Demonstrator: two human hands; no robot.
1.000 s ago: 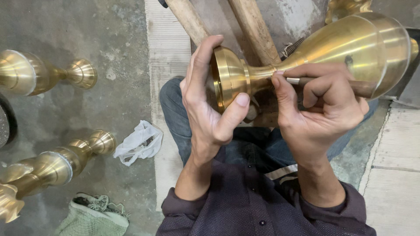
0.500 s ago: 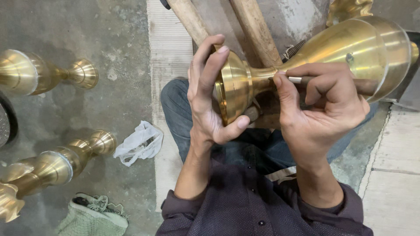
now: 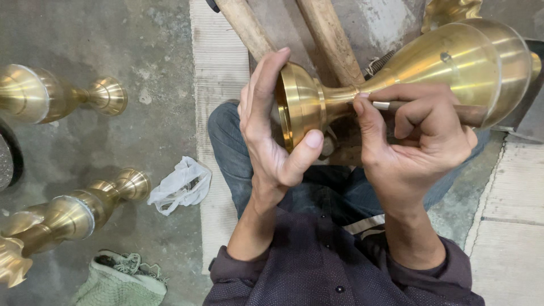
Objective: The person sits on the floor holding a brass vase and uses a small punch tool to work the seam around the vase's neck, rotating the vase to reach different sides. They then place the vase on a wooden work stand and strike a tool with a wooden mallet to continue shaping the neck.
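Right now my left hand (image 3: 271,133) is cupped around the round foot of the brass vase (image 3: 396,79), palm on the rim and thumb curled under, so the vase cannot roll or slip. The vase lies on its side across the upper middle and upper right of the frame, above my lap, and its thin neck sits between my 2 hands. My right hand (image 3: 416,139) is closed tight on a thin metal tool (image 3: 381,105), held like a pencil, and its tip touches the neck. My finger lies along the tool to keep it steady. 2 wooden sticks (image 3: 331,37) slant at the top behind the vase. On the left, 2 more brass vases (image 3: 62,96) lie on the grey floor (image 3: 153,51), well apart from me, with a crumpled white bag (image 3: 181,184) near my knee.
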